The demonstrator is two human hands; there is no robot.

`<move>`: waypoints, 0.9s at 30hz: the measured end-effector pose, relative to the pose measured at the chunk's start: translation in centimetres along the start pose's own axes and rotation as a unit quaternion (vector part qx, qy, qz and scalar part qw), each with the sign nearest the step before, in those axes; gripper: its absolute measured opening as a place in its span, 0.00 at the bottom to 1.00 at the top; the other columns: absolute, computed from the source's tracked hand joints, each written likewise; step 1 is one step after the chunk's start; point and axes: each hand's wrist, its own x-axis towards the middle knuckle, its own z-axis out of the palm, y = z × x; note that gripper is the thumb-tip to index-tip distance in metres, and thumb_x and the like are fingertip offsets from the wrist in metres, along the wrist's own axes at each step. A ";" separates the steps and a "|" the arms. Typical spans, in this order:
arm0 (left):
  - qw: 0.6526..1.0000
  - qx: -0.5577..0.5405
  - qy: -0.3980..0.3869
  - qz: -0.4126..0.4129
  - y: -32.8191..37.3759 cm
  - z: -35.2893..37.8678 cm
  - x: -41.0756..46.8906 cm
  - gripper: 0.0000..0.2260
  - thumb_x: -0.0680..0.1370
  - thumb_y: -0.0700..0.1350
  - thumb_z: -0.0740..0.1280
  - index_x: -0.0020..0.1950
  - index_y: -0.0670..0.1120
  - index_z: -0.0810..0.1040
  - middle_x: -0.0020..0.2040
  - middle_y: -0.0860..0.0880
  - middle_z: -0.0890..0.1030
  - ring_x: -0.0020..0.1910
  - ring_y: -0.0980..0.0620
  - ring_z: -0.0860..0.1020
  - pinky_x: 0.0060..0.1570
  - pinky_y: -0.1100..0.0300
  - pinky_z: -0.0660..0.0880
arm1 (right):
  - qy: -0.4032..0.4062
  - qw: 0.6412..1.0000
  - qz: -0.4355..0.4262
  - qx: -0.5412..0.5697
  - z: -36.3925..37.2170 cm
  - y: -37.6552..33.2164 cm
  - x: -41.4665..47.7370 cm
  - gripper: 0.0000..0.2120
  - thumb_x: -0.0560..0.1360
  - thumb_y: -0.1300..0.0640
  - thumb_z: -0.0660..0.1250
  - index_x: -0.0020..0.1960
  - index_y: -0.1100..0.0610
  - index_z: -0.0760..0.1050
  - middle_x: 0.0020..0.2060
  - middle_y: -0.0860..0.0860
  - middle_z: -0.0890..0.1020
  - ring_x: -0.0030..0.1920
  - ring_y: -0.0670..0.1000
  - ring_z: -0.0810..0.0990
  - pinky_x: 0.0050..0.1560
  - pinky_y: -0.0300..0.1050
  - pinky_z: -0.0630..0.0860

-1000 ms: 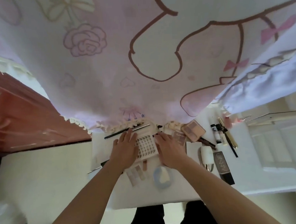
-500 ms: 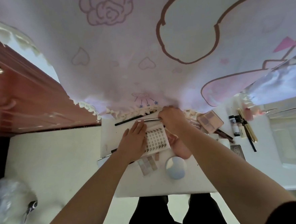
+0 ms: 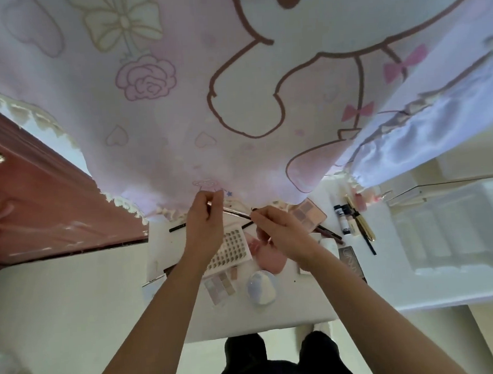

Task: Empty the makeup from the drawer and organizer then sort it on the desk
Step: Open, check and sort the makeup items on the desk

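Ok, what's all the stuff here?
curtain: one, pink, cartoon print, hanging behind desk
door: one, red-brown, left
desk: one, white, centre
lash tray: one, white, under hands
peach palette: one, right of hands
pale palette: one, near tray
puff: one, bluish-white, desk front
black box: one, right of right arm
tubes: several, black-white and gold, right
organizer: one, clear, far right
stick: one, thin, dark, between hands
left hand: one, pinches stick
right hand: one, pinches stick

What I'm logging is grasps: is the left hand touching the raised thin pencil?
Touching. The head view shows the left hand pinching one end of the raised thin pencil; the right hand pinches the other.
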 end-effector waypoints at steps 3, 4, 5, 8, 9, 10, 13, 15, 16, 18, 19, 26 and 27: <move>0.997 -0.077 -0.002 -0.019 2.6 0.9 -2.2 0.18 0.81 0.57 0.62 0.47 0.41 0.74 0.32 0.48 0.68 0.31 0.54 0.67 0.36 0.54 0.68 | -0.056 0.993 0.033 0.097 -0.6 -0.8 -2.8 0.18 0.83 0.43 0.60 0.47 0.55 0.80 0.26 0.48 0.64 0.26 0.48 0.59 0.25 0.40 0.55; 0.993 -0.112 -0.010 -0.031 3.4 1.1 -3.0 0.19 0.81 0.57 0.62 0.47 0.40 0.74 0.31 0.49 0.67 0.31 0.54 0.67 0.37 0.54 0.68 | -0.062 0.992 0.031 0.104 -0.8 -0.8 -3.7 0.19 0.82 0.42 0.59 0.47 0.55 0.80 0.25 0.47 0.63 0.25 0.47 0.58 0.27 0.42 0.53; 0.987 -0.152 -0.023 -0.046 4.1 1.1 -3.7 0.19 0.81 0.57 0.61 0.48 0.40 0.76 0.31 0.51 0.66 0.31 0.55 0.66 0.38 0.55 0.69 | -0.062 0.991 0.028 0.119 -1.1 -0.9 -4.5 0.20 0.82 0.42 0.59 0.46 0.56 0.80 0.25 0.46 0.62 0.25 0.47 0.57 0.29 0.43 0.51; 0.952 -0.284 -0.077 -0.084 6.0 1.5 -6.0 0.16 0.82 0.52 0.61 0.54 0.41 0.81 0.33 0.51 0.64 0.32 0.54 0.63 0.36 0.61 0.66 | -0.071 0.973 0.039 0.215 -2.8 -0.7 -6.8 0.19 0.81 0.43 0.60 0.43 0.55 0.77 0.25 0.46 0.60 0.24 0.45 0.56 0.29 0.42 0.49; 0.939 -0.318 -0.089 -0.090 6.5 1.7 -6.7 0.15 0.82 0.50 0.62 0.55 0.40 0.81 0.34 0.50 0.64 0.33 0.54 0.63 0.37 0.61 0.64 | -0.080 0.965 0.050 0.246 -3.4 -0.6 -7.5 0.18 0.81 0.42 0.61 0.41 0.54 0.77 0.25 0.46 0.60 0.24 0.45 0.56 0.28 0.40 0.49; 0.932 -0.337 -0.093 -0.093 7.1 2.1 -7.3 0.14 0.80 0.49 0.63 0.55 0.40 0.82 0.34 0.50 0.66 0.33 0.54 0.63 0.38 0.60 0.64 | -0.088 0.958 0.055 0.268 -4.0 -0.4 -8.0 0.18 0.80 0.42 0.62 0.41 0.54 0.77 0.26 0.47 0.59 0.24 0.44 0.56 0.27 0.39 0.49; 0.932 -0.342 -0.060 -0.108 8.5 3.5 -8.6 0.11 0.80 0.47 0.65 0.50 0.41 0.83 0.33 0.50 0.69 0.31 0.56 0.65 0.38 0.61 0.63 | -0.039 0.982 -0.002 0.183 -5.3 -0.4 -9.4 0.18 0.79 0.41 0.63 0.41 0.54 0.77 0.26 0.47 0.64 0.25 0.45 0.61 0.27 0.37 0.57; 0.927 -0.351 -0.030 -0.130 9.2 4.5 -9.3 0.11 0.80 0.48 0.67 0.48 0.41 0.83 0.31 0.51 0.69 0.29 0.57 0.65 0.37 0.61 0.61 | 0.058 0.992 -0.108 -0.028 -6.0 -0.2 -10.1 0.18 0.81 0.43 0.62 0.42 0.55 0.79 0.29 0.47 0.76 0.30 0.45 0.73 0.33 0.41 0.70; 0.925 -0.353 -0.020 -0.139 9.4 5.0 -9.5 0.11 0.79 0.48 0.67 0.48 0.40 0.83 0.30 0.51 0.68 0.28 0.57 0.65 0.36 0.60 0.61 | 0.099 0.977 -0.153 -0.109 -6.4 0.2 -10.3 0.18 0.81 0.43 0.62 0.42 0.55 0.79 0.33 0.49 0.80 0.34 0.46 0.76 0.38 0.45 0.73; 0.922 -0.358 -0.008 -0.145 9.9 5.7 -10.2 0.12 0.78 0.49 0.68 0.49 0.39 0.83 0.29 0.51 0.68 0.28 0.56 0.64 0.35 0.60 0.61 | 0.133 0.954 -0.209 -0.167 -7.4 1.0 -10.8 0.18 0.81 0.42 0.61 0.44 0.55 0.78 0.33 0.49 0.80 0.36 0.49 0.76 0.39 0.45 0.72; 0.918 -0.368 -0.005 -0.146 10.2 6.0 -10.6 0.13 0.78 0.49 0.69 0.49 0.39 0.83 0.29 0.51 0.68 0.28 0.56 0.64 0.34 0.61 0.62 | 0.148 0.940 -0.237 -0.197 -7.7 1.3 -11.1 0.18 0.81 0.41 0.60 0.44 0.54 0.77 0.32 0.48 0.78 0.35 0.49 0.75 0.37 0.43 0.71; 0.901 -0.413 0.018 -0.129 11.4 6.0 -12.3 0.13 0.72 0.51 0.72 0.46 0.41 0.83 0.31 0.51 0.68 0.29 0.57 0.64 0.30 0.65 0.63 | -0.019 0.989 -0.130 0.063 -8.7 0.1 -13.8 0.20 0.79 0.42 0.66 0.52 0.60 0.80 0.29 0.45 0.76 0.29 0.43 0.70 0.31 0.35 0.67; 0.911 -0.395 0.014 -0.116 11.5 5.8 -12.4 0.12 0.74 0.50 0.71 0.46 0.41 0.84 0.31 0.51 0.68 0.29 0.57 0.64 0.31 0.64 0.63 | -0.057 0.990 -0.076 0.107 -8.7 -0.2 -14.2 0.27 0.79 0.37 0.63 0.53 0.63 0.79 0.29 0.47 0.78 0.27 0.45 0.70 0.28 0.35 0.66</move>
